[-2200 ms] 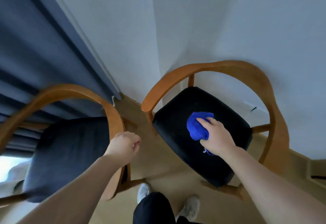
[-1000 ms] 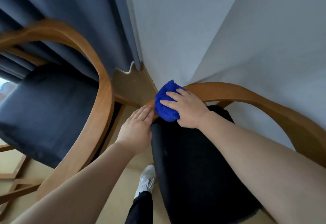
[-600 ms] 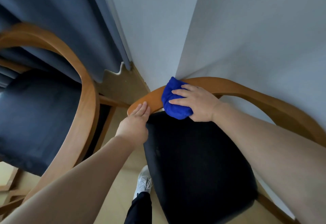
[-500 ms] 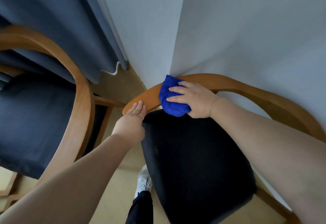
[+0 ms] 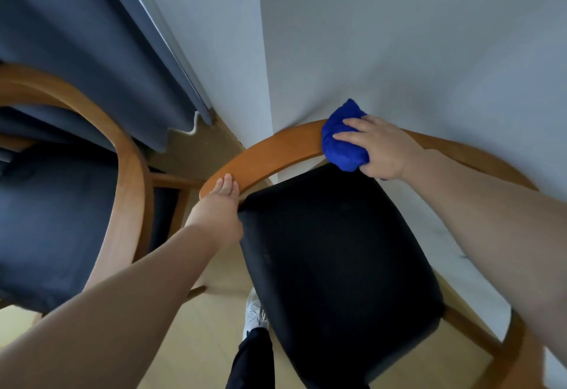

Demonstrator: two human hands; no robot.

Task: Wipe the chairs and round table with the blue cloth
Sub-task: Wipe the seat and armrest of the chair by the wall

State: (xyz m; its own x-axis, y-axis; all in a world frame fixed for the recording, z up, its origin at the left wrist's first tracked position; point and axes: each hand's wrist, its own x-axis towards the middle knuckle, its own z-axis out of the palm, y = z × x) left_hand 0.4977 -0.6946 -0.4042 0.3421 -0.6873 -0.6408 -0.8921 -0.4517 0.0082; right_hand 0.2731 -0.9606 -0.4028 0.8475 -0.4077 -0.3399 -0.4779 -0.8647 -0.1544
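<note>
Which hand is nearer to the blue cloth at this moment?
Right. The right hand grips the blue cloth on the chair's wooden rail; the left hand rests on the rail's end, apart from the cloth.

The left forearm (image 5: 122,312) comes in bare from 7 o'clock and reaches toward 1 o'clock, with the wrist straight. The left hand (image 5: 216,207) lies back-up, its fingers straight and close together, the fingertips resting on the end of the chair rail (image 5: 276,155). The right forearm (image 5: 491,220), also bare, enters from 4 o'clock and points toward 10 o'clock. The right hand (image 5: 380,149) sits at 2 o'clock of the left hand, back-up, its fingers curled over the blue cloth (image 5: 340,143).
</note>
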